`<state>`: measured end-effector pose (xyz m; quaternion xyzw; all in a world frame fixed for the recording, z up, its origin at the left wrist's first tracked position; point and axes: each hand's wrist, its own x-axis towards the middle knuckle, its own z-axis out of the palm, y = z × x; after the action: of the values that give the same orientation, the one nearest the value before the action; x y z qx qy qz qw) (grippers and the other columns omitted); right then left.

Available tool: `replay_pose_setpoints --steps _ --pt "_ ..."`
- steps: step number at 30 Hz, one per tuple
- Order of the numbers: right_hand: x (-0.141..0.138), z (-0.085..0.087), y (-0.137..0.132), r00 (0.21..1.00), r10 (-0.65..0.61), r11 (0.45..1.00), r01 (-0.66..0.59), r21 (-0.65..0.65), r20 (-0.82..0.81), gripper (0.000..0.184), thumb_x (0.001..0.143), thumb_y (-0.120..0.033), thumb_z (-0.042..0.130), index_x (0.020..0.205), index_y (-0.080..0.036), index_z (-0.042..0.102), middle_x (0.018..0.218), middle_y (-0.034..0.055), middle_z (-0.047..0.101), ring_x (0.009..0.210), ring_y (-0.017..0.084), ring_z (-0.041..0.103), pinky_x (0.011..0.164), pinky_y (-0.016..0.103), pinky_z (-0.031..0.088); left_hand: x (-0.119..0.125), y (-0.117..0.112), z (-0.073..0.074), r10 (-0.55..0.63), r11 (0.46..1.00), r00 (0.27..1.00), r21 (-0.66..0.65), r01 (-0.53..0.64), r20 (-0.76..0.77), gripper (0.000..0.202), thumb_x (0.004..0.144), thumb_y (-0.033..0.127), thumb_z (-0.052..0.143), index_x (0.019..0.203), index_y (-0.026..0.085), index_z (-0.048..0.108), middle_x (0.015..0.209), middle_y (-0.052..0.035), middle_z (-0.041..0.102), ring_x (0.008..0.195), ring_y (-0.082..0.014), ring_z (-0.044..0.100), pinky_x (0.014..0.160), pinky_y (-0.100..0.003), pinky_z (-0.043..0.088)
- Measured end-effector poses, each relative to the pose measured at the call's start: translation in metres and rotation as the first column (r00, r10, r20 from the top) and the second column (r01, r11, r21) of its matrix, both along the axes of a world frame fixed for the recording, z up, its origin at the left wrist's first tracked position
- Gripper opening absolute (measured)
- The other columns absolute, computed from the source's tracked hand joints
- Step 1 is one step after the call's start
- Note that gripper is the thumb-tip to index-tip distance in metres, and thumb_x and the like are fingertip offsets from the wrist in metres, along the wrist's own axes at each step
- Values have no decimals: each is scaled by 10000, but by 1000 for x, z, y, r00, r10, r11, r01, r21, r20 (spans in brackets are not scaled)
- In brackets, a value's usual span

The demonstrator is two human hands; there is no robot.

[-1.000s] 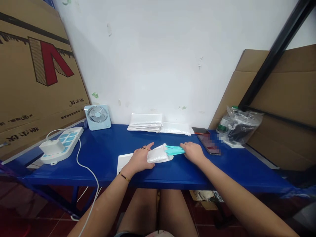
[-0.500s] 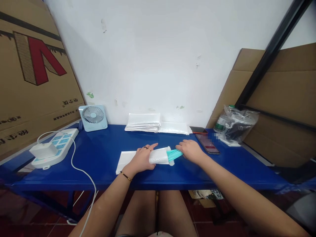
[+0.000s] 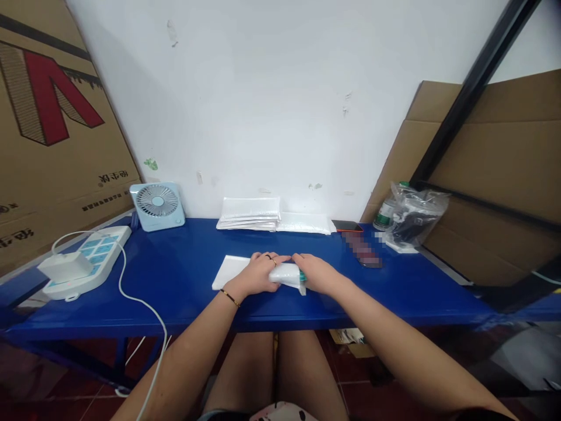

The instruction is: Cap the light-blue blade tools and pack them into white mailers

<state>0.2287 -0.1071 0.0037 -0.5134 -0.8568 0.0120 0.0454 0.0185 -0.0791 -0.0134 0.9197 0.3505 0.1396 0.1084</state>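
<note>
A white bubble mailer [image 3: 286, 272] lies on the blue table, its open end facing right. My left hand [image 3: 259, 272] is closed around the middle of the mailer, with the white flat end [image 3: 228, 271] showing to its left. At the open mouth, my right hand [image 3: 319, 272] grips a turquoise bundle [image 3: 302, 275], of which only a small strip shows between the mailer and my fingers. The rest of the bundle is hidden inside the mailer and under my hand; its exact kind is unclear.
Behind my hands, a stack of white mailers [image 3: 249, 213] and another mailer [image 3: 304, 223] lie by the wall. A blue fan [image 3: 158, 206] and a power strip [image 3: 99, 263] with a cable stand left. Phones [image 3: 367, 257], a bottle [image 3: 384, 215] and a plastic-wrapped item [image 3: 416, 219] are right.
My right hand has moved left toward the mailer, and much less of the turquoise bundle sticks out. The left hand keeps its hold. The whole view has shifted slightly.
</note>
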Motion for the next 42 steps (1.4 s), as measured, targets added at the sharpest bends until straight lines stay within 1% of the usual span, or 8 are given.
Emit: replay_pose_setpoints --steps 5,8,12,15,25,31,37,42 --pt "48 -8 -11 807 -77 959 -100 -265 -585 845 635 -442 736 1379 -265 379 1414 75 415 1274 275 403 1015 399 370 -16 14 8 -92 996 989 8 94 -120 826 668 467 677 1394 377 294 1453 -24 366 1370 -295 218 1088 -545 23" --pt "58 -37 -30 299 -385 902 323 -287 -873 610 820 -573 473 1354 -283 425 1445 32 389 1338 250 326 1098 433 262 -28 22 2 40 999 991 -25 -44 -128 892 672 665 578 1429 329 249 1515 -64 233 1398 -340 93 1079 -582 36" --pt "26 -69 -46 -193 -320 807 457 -374 -927 622 885 -595 271 1360 -224 427 1463 15 361 1367 201 277 1140 398 194 -40 32 -13 528 848 848 -23 -529 -56 742 804 726 263 1392 286 369 1502 -99 256 1383 -411 76 1032 -654 80" --pt "-17 -68 -42 -293 -340 812 388 -436 -894 638 880 -598 271 1362 -207 425 1455 29 371 1355 203 306 1122 404 252 -43 37 -20 684 727 730 -71 -683 -18 787 830 709 180 1372 188 412 1439 -178 355 1347 -410 224 1023 -611 206" --pt "-54 -52 -25 -573 -207 841 310 -443 -793 632 878 -576 291 1352 -179 421 1480 40 320 1383 190 238 1142 423 197 -43 42 -27 589 808 798 -129 -576 127 788 858 668 207 1368 98 393 1395 -162 429 1300 -301 368 1057 -415 294" --pt "-52 -56 -22 -370 -173 897 323 -302 -913 502 882 -483 345 1272 -211 506 1398 51 447 1318 209 363 1100 433 271 -40 33 -21 556 831 817 -85 -550 155 781 834 669 322 1404 135 332 1470 -167 303 1386 -329 176 1095 -509 182" --pt "20 -39 -54 557 10 980 160 119 -830 172 789 -208 541 876 -229 688 1020 60 641 1054 230 548 961 413 391 -16 -31 -7 281 946 922 87 -313 266 452 843 401 500 1252 209 507 1335 -106 487 1223 -255 456 1046 -423 344" --pt "24 -34 -72 851 229 972 -174 159 -473 342 722 -113 542 980 -286 686 1020 38 666 1100 249 522 955 448 373 13 -73 -27 129 973 943 145 -180 308 443 813 273 538 1251 218 493 1341 -104 471 1299 -265 369 1075 -465 318"
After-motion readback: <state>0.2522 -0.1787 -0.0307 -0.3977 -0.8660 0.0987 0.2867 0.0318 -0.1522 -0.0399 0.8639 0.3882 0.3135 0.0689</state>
